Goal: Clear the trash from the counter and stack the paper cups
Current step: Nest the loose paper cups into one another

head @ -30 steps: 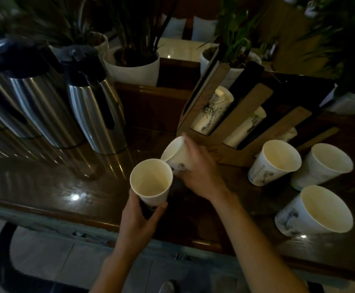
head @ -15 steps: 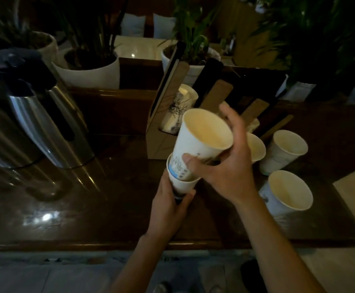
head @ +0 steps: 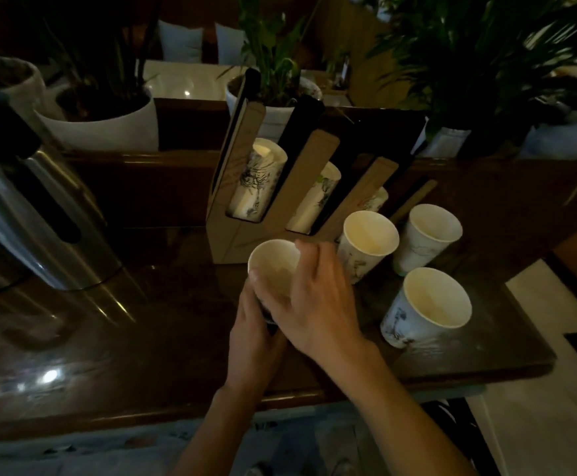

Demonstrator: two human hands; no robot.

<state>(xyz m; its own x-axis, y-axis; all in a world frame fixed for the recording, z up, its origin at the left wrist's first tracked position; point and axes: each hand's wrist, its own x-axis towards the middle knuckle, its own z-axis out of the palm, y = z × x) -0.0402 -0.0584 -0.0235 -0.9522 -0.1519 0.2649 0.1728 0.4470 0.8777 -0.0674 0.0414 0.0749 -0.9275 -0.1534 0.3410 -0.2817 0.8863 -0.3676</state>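
Note:
A nested stack of white paper cups (head: 273, 266) stands in front of me over the dark wooden counter (head: 125, 338). My left hand (head: 254, 334) grips the stack from below. My right hand (head: 314, 300) wraps its right side, thumb on the near rim and fingers over the far rim. Three loose printed paper cups stand upright to the right: one (head: 366, 242) beside my right hand, one (head: 424, 235) further right, one (head: 424, 307) nearer the counter's edge.
A cardboard cup dispenser (head: 245, 187) with cup stacks in its slots stands behind the cups. Steel thermos pots (head: 36, 231) fill the left. White planters (head: 108, 121) line the ledge behind. The counter's right end (head: 527, 321) drops to a pale floor.
My right hand has pushed the upper cup down into the cup held by my left hand; the two now sit nested. The view has shifted slightly right.

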